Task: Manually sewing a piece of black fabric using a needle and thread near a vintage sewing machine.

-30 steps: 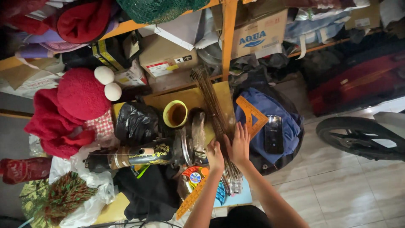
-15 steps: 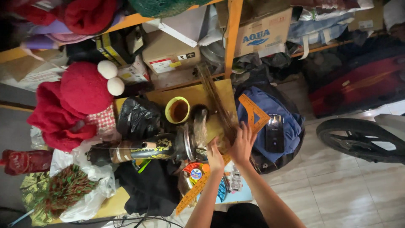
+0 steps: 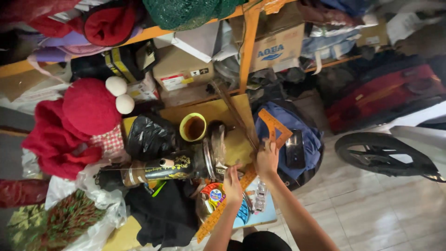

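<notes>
Stick bundle (image 3: 237, 118) shifted up-left since earlier frame; lower end now gathered at right hand (image 3: 267, 160), fingers curled round it. Long axis runs up-left, away from fingertips. Left hand (image 3: 232, 186) lower-left of bundle, fingers bent, grip not discernible. Orange set square (image 3: 274, 128) just right of right-hand fingers.

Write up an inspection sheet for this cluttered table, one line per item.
Surface: yellow table, mostly covered.
Job's things: bundle of thin brown sticks lying slantwise across the table; orange ruler beneath the hands.
Clutter: yellow cup, black bag, red plush toy, orange set square, phone on a blue cloth.
Grippers: left hand and right hand at the sticks' near end; grip unclear.
Cables: nothing seen.
Surroundings: shelf with cardboard boxes, a wheel on tiled floor.
</notes>
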